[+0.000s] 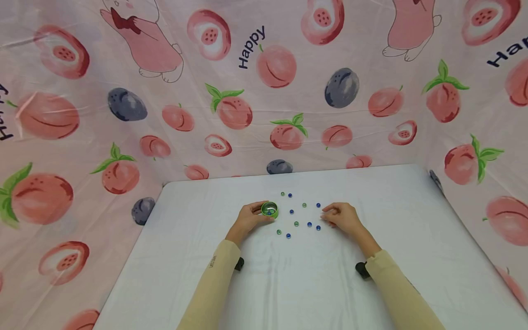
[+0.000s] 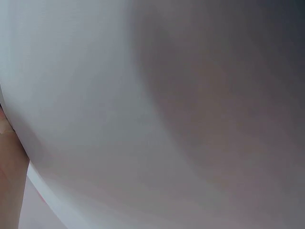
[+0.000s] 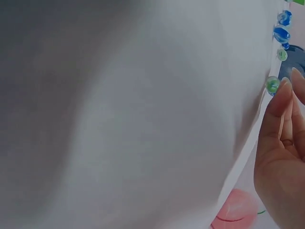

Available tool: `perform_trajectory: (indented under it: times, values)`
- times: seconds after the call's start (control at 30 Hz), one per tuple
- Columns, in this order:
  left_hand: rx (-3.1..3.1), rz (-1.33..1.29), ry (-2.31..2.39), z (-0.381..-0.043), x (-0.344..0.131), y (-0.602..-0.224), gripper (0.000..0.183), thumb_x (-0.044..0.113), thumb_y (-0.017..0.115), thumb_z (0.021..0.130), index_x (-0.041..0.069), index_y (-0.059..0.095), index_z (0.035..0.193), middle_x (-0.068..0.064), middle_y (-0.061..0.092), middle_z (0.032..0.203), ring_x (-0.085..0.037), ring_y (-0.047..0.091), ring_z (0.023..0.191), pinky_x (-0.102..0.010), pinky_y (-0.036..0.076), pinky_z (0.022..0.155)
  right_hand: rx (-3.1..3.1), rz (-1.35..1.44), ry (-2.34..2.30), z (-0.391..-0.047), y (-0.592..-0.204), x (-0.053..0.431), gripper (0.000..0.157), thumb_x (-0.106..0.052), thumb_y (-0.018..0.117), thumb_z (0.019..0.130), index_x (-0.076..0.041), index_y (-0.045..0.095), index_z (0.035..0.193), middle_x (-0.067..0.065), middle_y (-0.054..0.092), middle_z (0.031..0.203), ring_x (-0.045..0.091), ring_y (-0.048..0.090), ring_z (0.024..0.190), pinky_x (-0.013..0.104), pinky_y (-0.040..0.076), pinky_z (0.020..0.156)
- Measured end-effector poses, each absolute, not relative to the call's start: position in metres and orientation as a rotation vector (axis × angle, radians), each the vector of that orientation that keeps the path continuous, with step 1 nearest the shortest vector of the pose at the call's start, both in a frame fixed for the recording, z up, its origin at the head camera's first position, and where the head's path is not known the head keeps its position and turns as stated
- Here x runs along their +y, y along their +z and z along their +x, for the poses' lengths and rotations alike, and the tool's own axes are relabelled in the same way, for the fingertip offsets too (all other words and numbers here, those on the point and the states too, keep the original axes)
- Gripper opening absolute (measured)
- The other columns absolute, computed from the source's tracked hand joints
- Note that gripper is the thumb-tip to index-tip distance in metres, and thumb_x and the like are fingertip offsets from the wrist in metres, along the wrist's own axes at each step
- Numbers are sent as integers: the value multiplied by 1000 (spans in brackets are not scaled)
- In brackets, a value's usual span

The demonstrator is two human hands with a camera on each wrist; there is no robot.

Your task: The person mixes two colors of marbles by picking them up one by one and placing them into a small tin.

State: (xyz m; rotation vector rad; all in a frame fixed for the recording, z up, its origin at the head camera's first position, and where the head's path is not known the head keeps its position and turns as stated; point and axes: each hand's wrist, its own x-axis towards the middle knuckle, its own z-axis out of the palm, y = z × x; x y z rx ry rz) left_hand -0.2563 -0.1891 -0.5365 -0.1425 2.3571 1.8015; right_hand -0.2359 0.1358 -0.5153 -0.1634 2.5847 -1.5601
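In the head view my left hand (image 1: 249,219) grips a small round green tin (image 1: 277,211), its thumb along the near side and fingers around the far side. A few blue and green marbles (image 1: 270,212) lie inside the tin. To the right, my right hand (image 1: 343,216) hovers with bent fingers beside a blue marble (image 1: 318,205) and another blue marble (image 1: 318,228). In the right wrist view, a gap shows between thumb and fingertips, and a green marble (image 3: 272,85) appears just past the thumb tip. The left wrist view catches only the edge of the left hand (image 2: 10,183).
Between the hands, several loose glass marbles are scattered on the white table (image 1: 305,284), among them a green marble (image 1: 296,223) and a blue marble (image 1: 291,211). A peach-printed cloth (image 1: 247,101) rises behind the table and on both sides.
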Motion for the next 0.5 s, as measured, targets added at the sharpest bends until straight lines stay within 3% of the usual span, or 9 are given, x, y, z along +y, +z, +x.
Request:
perform_trajectory:
  times: [0.5]
  values:
    - [2376, -136, 1793, -256, -189, -536, 64, 3, 90, 82, 9, 68, 141, -12, 66, 145, -30, 61, 136, -44, 45, 119, 2578, -137, -1524, -234, -524, 141, 21, -5, 78, 94, 10, 74, 108, 0, 67, 69, 9, 58, 61, 20, 50, 56]
